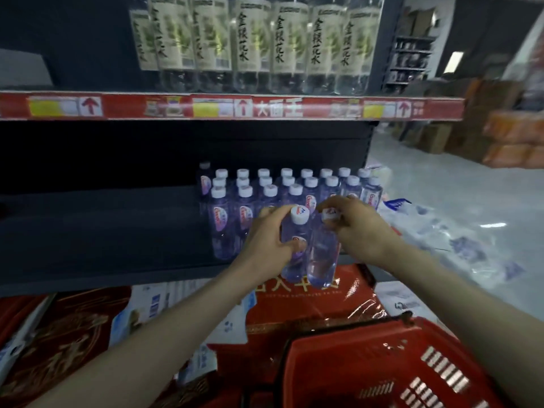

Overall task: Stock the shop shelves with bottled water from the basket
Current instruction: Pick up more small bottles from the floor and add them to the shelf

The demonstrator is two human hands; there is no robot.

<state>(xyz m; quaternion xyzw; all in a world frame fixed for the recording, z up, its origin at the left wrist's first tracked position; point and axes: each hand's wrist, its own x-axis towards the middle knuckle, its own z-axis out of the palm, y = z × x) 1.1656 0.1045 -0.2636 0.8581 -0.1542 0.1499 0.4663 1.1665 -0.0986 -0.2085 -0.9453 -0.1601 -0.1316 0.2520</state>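
**At the shelf front, a bottle in each hand**

At the front edge of the dark shelf point(103, 231), the left hand point(265, 237) is wrapped round one water bottle point(294, 260). The right hand point(359, 228) pinches the cap of a second bottle point(322, 257), which touches the first. Rows of bottles point(279, 184) stand farther back on the shelf, and the red basket point(338, 378) sits below it.

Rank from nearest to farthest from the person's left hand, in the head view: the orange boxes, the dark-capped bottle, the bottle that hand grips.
1. Gripped bottle, in the left hand.
2. Dark-capped bottle, shelf's back left.
3. Orange boxes, far right.
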